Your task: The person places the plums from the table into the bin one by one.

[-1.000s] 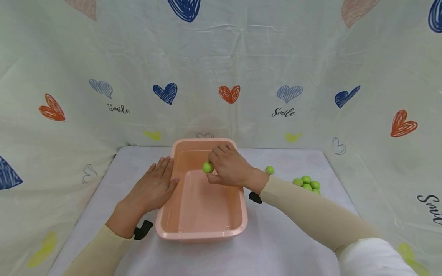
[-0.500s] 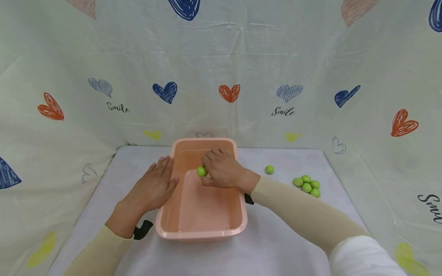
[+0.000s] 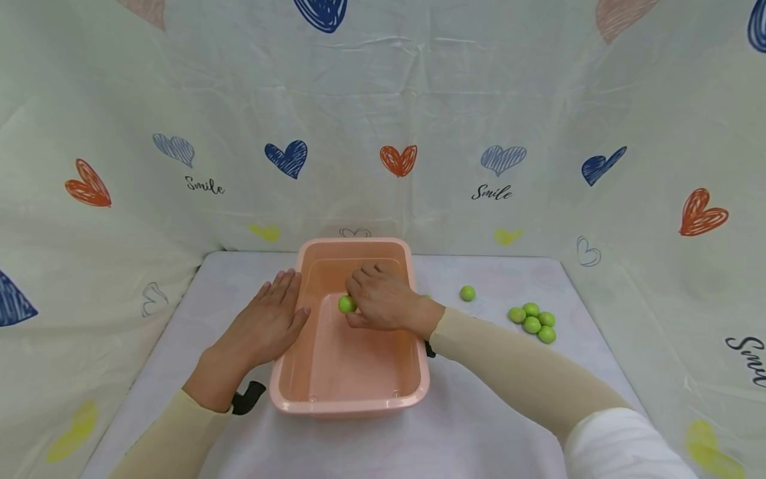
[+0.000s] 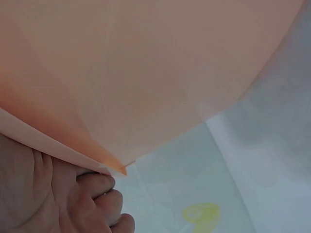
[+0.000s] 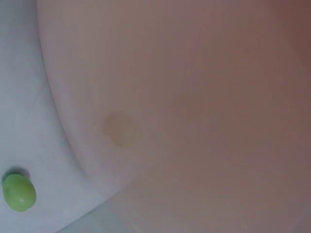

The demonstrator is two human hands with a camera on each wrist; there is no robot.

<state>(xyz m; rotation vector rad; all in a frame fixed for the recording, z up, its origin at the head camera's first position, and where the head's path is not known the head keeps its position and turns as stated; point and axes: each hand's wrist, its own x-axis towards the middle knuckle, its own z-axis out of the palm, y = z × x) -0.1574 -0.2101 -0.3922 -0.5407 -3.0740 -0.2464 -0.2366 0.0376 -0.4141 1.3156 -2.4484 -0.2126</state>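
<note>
A peach-pink plastic basin (image 3: 350, 406) stands on the table, its inside visible in the head view. My left hand (image 3: 260, 326) rests along the basin's left rim with straight fingers. In the left wrist view, that hand (image 4: 63, 194) lies against the rim's outer side. Over the basin's interior, my right hand (image 3: 383, 299) pinches a small round green fruit (image 3: 346, 304) between thumb and fingers. The basin's wall (image 5: 170, 121) fills most of the right wrist view, where the hand's grip is out of sight.
A single green fruit (image 3: 467, 293) lies right of the basin. Farther right sits a cluster of several green fruits (image 3: 531, 324). A sliver of green shows behind my right wrist. The table (image 3: 485, 426) backs onto a heart-printed cloth (image 3: 449, 100).
My right hand, with the green fruit, has moved left and slightly lower over the basin. The left hand and the basin stay put.
</note>
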